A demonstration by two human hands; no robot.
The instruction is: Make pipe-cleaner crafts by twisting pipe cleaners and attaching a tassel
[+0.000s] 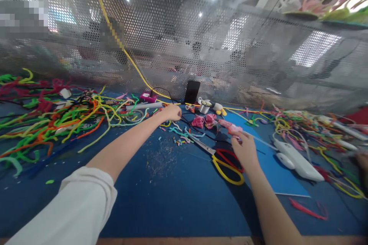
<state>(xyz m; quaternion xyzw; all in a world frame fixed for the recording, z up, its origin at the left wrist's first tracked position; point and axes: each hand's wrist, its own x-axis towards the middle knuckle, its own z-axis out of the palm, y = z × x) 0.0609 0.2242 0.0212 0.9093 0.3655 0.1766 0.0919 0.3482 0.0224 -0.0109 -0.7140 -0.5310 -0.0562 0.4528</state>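
Observation:
My left hand (172,112) reaches to the back middle of the blue table, its fingers curled together; whatever they hold, if anything, is hidden. Near it lie short pastel pieces (183,140) and teal stems (176,131). My right hand (243,145) is at a pink item (230,126), with fingertips pressed together at its near end. To the left of that item sit pink fuzzy bundles (198,121). Between my hands lie large scissors (214,153) with one red and one yellow handle, their blades pointing up and left.
Tangled colourful stems (94,111) cover the left side, with more (287,122) on the right. A white power strip (299,160) lies on the right near a blue board (284,183). A black phone (192,92) leans against a perforated metal panel (161,34). Part of another person's hand shows far right.

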